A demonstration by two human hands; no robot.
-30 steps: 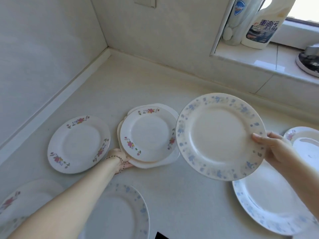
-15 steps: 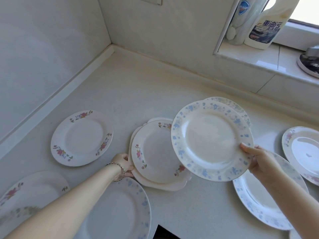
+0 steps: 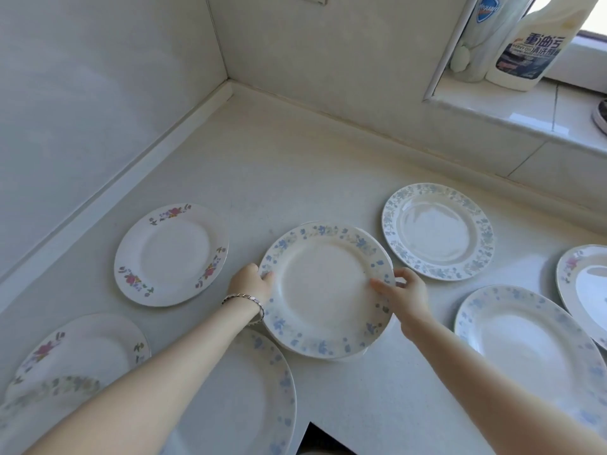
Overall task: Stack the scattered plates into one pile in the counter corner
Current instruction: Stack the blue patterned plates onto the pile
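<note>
A blue-flowered plate [image 3: 325, 290] lies on top of a small pile in the middle of the counter and covers the plates beneath it. My left hand [image 3: 251, 282], with a bracelet at the wrist, grips the pile's left edge. My right hand [image 3: 402, 293] holds the blue-flowered plate's right rim, thumb on top. The counter corner [image 3: 231, 88] is far behind the pile, with bare counter between them. Loose plates lie all around: a red-flowered plate [image 3: 170, 254] to the left and a pale blue-green rimmed plate [image 3: 438, 231] at the back right.
More plates lie near me: a blue-rimmed plate [image 3: 525, 349] at the right, a red-flowered one [image 3: 588, 290] at the far right, two overlapping [image 3: 78, 353] at bottom left, another blue one [image 3: 243, 399] under my left arm. Bottles [image 3: 525, 44] stand on the window sill.
My right hand brought the blue-flowered plate leftward and down onto the pile my left hand holds. It now covers the red-flowered plate that was on top.
</note>
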